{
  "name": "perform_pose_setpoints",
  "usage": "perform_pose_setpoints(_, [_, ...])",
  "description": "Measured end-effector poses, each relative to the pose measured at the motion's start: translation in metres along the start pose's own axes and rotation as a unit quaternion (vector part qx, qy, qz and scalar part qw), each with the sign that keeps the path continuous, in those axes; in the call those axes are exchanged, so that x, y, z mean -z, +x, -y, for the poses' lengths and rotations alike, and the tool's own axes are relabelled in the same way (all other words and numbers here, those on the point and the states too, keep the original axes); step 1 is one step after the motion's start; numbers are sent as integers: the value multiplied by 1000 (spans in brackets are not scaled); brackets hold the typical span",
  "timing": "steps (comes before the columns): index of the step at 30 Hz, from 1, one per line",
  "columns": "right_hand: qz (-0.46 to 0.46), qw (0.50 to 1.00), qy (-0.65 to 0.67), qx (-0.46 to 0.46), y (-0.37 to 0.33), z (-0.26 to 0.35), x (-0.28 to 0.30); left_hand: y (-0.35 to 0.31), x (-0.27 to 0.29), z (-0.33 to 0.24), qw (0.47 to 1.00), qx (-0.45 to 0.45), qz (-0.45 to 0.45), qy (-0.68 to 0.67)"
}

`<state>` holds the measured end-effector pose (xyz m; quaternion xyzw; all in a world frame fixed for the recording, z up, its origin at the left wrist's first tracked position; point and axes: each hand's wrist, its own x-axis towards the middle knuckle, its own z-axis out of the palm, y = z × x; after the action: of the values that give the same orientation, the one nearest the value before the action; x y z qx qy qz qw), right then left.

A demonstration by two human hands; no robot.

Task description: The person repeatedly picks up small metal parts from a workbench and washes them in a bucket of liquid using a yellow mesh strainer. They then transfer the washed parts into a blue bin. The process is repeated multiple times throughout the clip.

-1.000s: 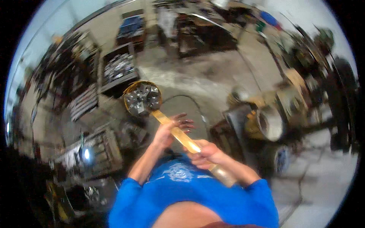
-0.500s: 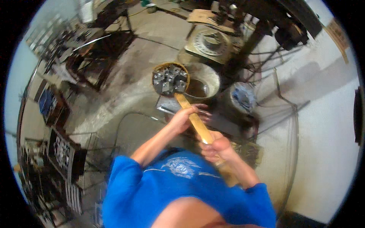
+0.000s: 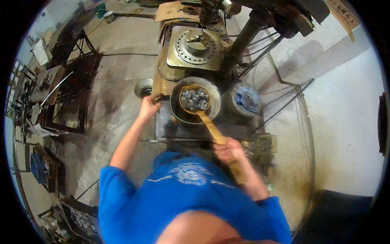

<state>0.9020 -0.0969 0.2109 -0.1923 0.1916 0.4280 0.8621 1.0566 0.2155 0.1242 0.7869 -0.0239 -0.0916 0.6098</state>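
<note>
In the head view, we take the metal pot [image 3: 215,97] as the reference. We see the scoop [image 3: 209,124] with its bowl inside the outline of the pot's mouth; how deep it sits, we cannot tell. The right hand [image 3: 228,149], on the near side of the pot, is wrapped around the scoop's flat yellow-brown handle. The left hand [image 3: 150,106] has its fingers at a dark handle [image 3: 163,98] at the left of the pot; whether they close fully around it, we cannot tell. We judge that the load is heavy at the far end, so we should keep the right wrist straight, brace the handle along the forearm, hold the bowl level and clear of the pot's rim, and steady the pot from its left. Counting, we find one pot, one scoop, and at least six metal blocks [image 3: 195,99] in the bowl, the overlap preventing an exact total. We also count one small bucket [image 3: 143,88] left of the pot, one plastic-lined container [image 3: 246,100] to its right, and one round drilled plate [image 3: 198,51] beyond it.
</note>
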Motion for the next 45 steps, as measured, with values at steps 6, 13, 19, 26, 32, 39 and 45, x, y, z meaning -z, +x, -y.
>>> perform_pose_setpoints(6, [-203, 975, -57, 63, 39, -6, -20, 91, 0, 33, 989, 4, 112, 94])
perform_pose_setpoints(13, [-248, 960, -113, 68, 51, 7, -8, 130, -37, 47, 943, -47, 150, 294])
perform_pose_setpoints(19, [-259, 956, -131, 49, 39, 21, 24, 118, -57, 37, 939, -97, 98, 314])
perform_pose_setpoints(26, [-218, 968, -118, -40, 15, 8, 51, 94, -92, -25, 913, -122, 94, 377])
perform_pose_setpoints(32, [-86, 992, 85, -39, 0, 3, 81, 93, -101, -17, 916, -160, 88, 356])
perform_pose_setpoints(39, [-103, 991, -81, -23, -39, 61, 85, 80, -99, -24, 900, -171, 87, 392])
perform_pose_setpoints(45, [-161, 950, -258, -72, -36, 72, 116, 76, -112, -29, 903, -196, 85, 373])
